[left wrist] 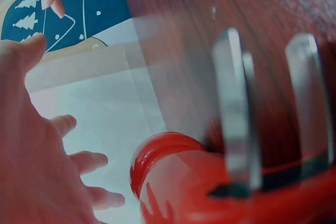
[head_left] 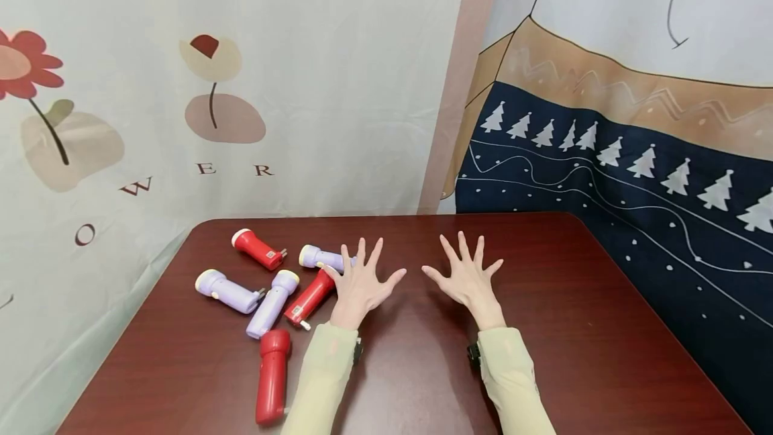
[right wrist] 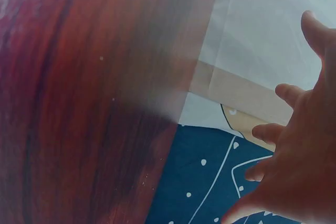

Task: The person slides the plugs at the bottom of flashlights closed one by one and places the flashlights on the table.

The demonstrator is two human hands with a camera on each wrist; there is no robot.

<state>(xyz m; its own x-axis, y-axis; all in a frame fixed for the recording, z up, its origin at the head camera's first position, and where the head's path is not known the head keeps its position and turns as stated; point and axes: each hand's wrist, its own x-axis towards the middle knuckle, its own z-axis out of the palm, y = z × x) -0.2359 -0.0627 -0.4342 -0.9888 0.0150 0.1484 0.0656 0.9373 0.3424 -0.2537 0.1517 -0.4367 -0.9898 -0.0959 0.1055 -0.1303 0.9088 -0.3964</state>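
Observation:
My left hand [head_left: 360, 285] is held with fingers spread, holding nothing. It partly covers a purple flashlight [head_left: 314, 256] and the upper end of a red flashlight [head_left: 309, 299]; whether it touches them I cannot tell. My right hand [head_left: 470, 279], fingers also spread and holding nothing, is over the table's middle. Left of the left hand lie a red flashlight [head_left: 258, 249] with plug prongs, two purple flashlights [head_left: 228, 292] and, nearer the front, another red flashlight [head_left: 274, 374]. A red flashlight [left wrist: 184, 187] with metal prongs looms large in the left wrist view.
The dark red-brown table [head_left: 604, 354] has rounded far corners. Behind it hangs a pale curtain [head_left: 338, 86] with flower prints. A dark blue cloth [head_left: 543, 173] with white trees hangs along the right side.

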